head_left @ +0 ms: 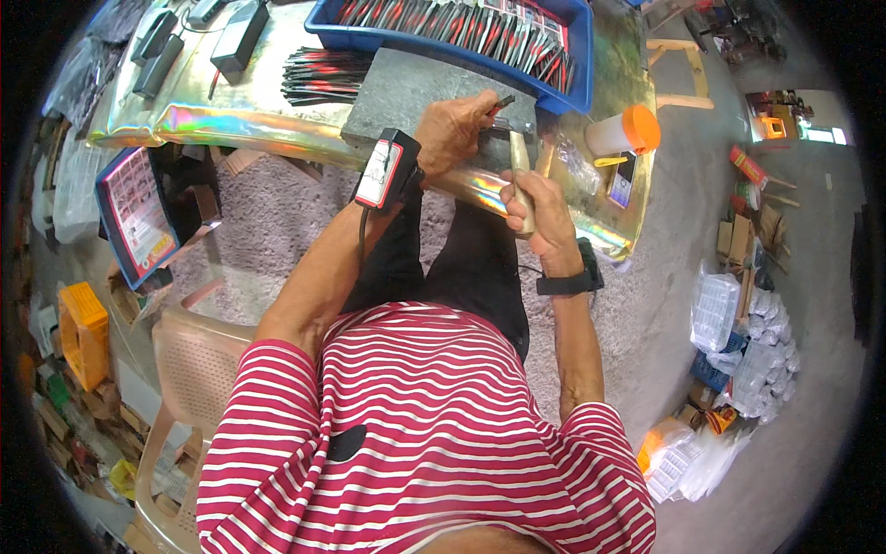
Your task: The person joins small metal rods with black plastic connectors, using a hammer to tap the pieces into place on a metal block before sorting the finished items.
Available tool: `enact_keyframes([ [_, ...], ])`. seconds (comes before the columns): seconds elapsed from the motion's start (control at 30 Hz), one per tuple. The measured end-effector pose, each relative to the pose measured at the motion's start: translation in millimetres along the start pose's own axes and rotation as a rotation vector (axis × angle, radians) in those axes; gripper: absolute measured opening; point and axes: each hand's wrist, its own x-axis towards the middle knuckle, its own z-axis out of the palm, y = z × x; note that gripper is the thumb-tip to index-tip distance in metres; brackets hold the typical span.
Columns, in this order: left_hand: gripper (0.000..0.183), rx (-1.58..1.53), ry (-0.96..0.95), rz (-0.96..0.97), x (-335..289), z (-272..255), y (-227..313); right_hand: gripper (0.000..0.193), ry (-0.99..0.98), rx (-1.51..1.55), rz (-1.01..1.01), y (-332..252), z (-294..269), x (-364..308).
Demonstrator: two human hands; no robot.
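My right hand point(544, 208) grips a hammer by its pale wooden handle point(522, 180). The dark hammer head point(506, 129) is over the right end of a grey stone block point(392, 92). On that block rests my left hand point(452, 134), fingers closed around a small dark thin piece point(504, 103) whose tip sticks out beyond the fingertips. The hammer head is close beside it; whether they touch I cannot tell. A stack of dark thin pieces with red parts point(323, 76) lies left of the block.
Behind the block stands a blue bin point(580, 55) full of similar dark and red pieces. On the shiny-covered table point(221, 125) are black boxy devices point(242, 37), a white jar with orange lid point(620, 131) and a phone point(622, 180). A plastic chair point(198, 360) stands at left.
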Motion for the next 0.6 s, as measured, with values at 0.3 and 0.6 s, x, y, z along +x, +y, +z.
enact_keyframes([
  [0.3, 0.018, 0.001, 0.012, 0.027, -1, -1, 0, 0.024, 0.185, -0.845, -0.459, -58, 17, -46],
  [0.6, 0.018, -0.011, -0.001, 0.039, -1, -1, 1, 0.013, 0.204, -1.421, -0.919, -77, 27, -60],
])
